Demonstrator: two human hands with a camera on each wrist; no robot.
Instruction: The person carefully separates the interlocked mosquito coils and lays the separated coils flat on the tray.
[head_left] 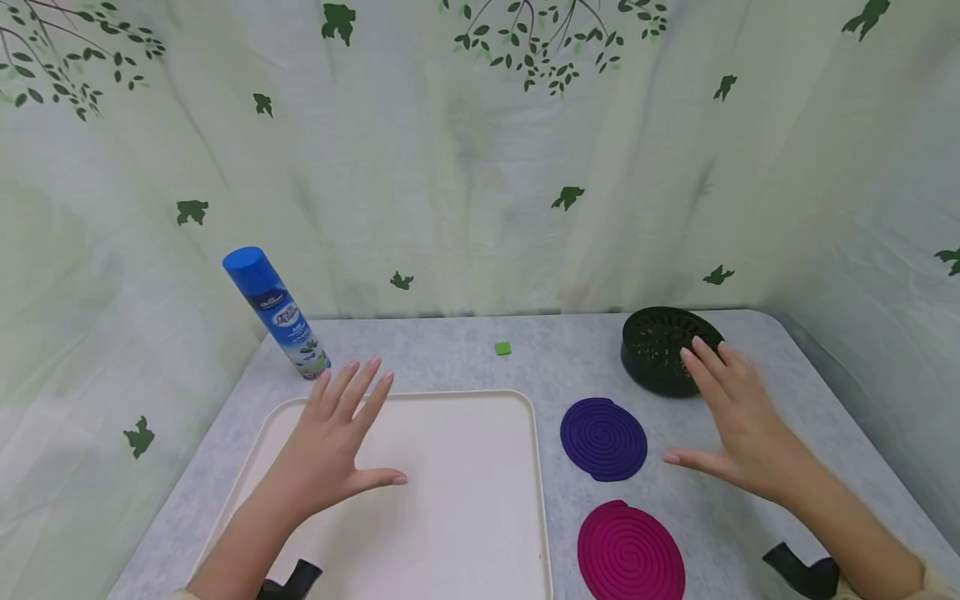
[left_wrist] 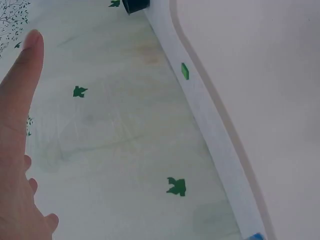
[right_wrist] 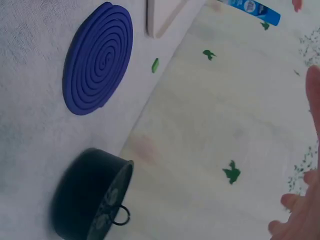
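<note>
Fingers [head_left: 373,407] are standing apart on the left hand [head_left: 330,457], which I am seeing remotely, hovering above the white tray [head_left: 465,492], near the blue spray can [head_left: 281,318]. The right hand [head_left: 746,429] is hovering, fingers also apart, near the black container [head_left: 651,346] at the far right of the table [head_left: 573,358]. The purple mat [head_left: 603,439] and pink mat [head_left: 631,552] are lying beside the tray.

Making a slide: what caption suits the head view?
Left hand over white tray, right hand near purple spiral disc and black container.
</note>
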